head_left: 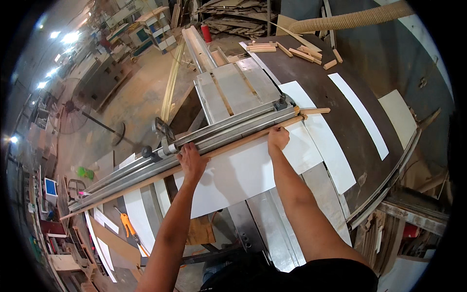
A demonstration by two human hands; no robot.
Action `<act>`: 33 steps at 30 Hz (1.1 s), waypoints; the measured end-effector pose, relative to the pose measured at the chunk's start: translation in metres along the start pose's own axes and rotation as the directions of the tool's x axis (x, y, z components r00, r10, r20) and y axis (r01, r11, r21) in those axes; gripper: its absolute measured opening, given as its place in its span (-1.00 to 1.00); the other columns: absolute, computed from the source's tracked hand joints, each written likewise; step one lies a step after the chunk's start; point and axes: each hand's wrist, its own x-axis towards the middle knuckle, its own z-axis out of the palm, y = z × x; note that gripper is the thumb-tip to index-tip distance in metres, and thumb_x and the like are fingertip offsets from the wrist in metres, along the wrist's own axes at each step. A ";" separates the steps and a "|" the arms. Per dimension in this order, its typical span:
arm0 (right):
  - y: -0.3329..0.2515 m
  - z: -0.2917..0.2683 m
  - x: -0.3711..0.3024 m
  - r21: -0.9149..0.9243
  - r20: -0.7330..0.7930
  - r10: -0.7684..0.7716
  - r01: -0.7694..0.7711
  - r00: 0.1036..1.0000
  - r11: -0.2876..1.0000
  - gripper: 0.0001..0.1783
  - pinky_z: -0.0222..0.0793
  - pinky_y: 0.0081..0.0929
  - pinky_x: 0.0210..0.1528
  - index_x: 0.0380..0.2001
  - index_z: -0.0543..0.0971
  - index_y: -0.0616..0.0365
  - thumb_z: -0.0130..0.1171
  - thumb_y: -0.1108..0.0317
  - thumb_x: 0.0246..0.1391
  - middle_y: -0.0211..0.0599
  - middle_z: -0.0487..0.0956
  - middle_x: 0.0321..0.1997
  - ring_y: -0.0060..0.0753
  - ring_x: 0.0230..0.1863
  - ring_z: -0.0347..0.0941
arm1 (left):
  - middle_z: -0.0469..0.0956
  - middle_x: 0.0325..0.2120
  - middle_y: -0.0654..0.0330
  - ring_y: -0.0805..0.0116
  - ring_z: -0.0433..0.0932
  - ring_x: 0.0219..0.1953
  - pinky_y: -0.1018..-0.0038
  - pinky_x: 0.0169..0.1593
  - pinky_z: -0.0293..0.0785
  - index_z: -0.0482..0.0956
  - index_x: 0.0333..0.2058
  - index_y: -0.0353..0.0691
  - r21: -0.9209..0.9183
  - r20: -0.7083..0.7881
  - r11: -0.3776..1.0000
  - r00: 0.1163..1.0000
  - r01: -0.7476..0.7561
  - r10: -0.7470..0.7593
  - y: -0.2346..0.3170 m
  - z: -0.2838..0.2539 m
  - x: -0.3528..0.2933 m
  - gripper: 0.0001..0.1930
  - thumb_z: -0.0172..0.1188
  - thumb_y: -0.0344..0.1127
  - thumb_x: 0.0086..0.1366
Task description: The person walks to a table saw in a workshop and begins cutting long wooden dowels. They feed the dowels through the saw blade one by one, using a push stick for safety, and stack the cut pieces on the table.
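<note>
A long, thin wooden strip [243, 141] lies along the near side of a metal fence [228, 135] on a sliding-table saw. My left hand [192, 164] is closed over the strip, its fingers reaching onto the fence and its thumb along the wood. Farther right, my right hand [278, 138] has its fingers curled on the same strip near the right end of the fence. Under both wrists spreads a white panel [238, 177]. A short wooden piece [316, 111] sticks out past the fence's end, and its join with the strip is unclear.
Beyond the fence is a grey metal table [236, 90]. Small wood offcuts [304, 52] and a white strip [360, 114] lie on the dark tabletop [331, 73]. An orange air gun [127, 225] rests at lower left. A ribbed hose [350, 19] hangs at upper right; a fan [70, 109] stands left.
</note>
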 end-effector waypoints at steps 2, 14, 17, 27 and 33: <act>0.002 0.000 -0.002 0.026 -0.026 0.011 -0.010 1.000 1.000 -0.72 0.54 0.01 -0.18 -0.45 0.67 0.20 0.12 0.22 0.03 0.11 0.65 -0.37 0.25 -0.29 0.60 | 0.41 0.05 0.04 0.06 0.36 0.19 0.03 0.20 0.19 0.40 0.03 -0.29 -0.021 0.002 1.000 1.000 0.000 0.000 0.000 -0.003 -0.001 -0.21 0.59 -0.09 -0.14; 0.022 0.003 0.014 -0.011 -0.010 0.012 -0.012 1.000 1.000 -0.74 0.54 0.01 -0.19 -0.47 0.68 0.19 0.18 0.21 -0.04 0.11 0.65 -0.41 0.23 -0.31 0.61 | 0.44 -0.05 0.11 0.15 0.38 0.09 0.15 0.12 0.23 0.42 0.00 -0.26 -0.019 -0.064 0.997 0.995 -0.077 0.076 -0.013 0.007 -0.001 -0.22 0.59 -0.07 -0.18; 0.025 0.003 0.008 -0.041 -0.015 0.008 -0.009 1.000 0.999 -0.70 0.53 -0.05 -0.24 -0.50 0.67 0.23 0.14 0.20 0.02 0.07 0.64 -0.47 0.14 -0.40 0.60 | 0.44 -0.04 0.10 0.13 0.38 0.10 0.14 0.14 0.21 0.41 0.01 -0.26 -0.078 0.050 0.996 0.997 -0.051 0.055 -0.012 -0.007 0.001 -0.22 0.59 -0.08 -0.16; 0.076 0.032 0.077 -0.101 -0.031 -0.044 0.041 0.999 0.994 -0.07 0.48 -0.14 0.04 0.20 0.33 0.46 0.23 -0.16 0.01 0.27 0.56 0.02 0.06 -0.04 0.60 | 0.18 0.32 0.01 -0.02 0.14 0.37 -0.17 0.29 0.04 0.28 0.24 -0.22 -0.272 -0.011 0.956 0.994 -0.110 0.112 -0.048 0.020 -0.016 -0.21 0.44 -0.12 0.08; 0.094 -0.020 0.134 0.281 0.661 0.104 -0.373 0.743 0.885 -0.77 0.09 -0.47 -0.70 -0.53 0.52 0.12 0.19 0.27 0.15 -0.47 0.28 -0.73 -0.54 -0.76 0.12 | 0.21 0.28 -0.09 -0.13 0.21 0.32 0.03 0.34 0.15 0.32 0.20 -0.17 -0.575 -0.014 0.807 0.985 0.132 -0.172 -0.073 0.020 -0.114 -0.32 0.38 -0.13 0.16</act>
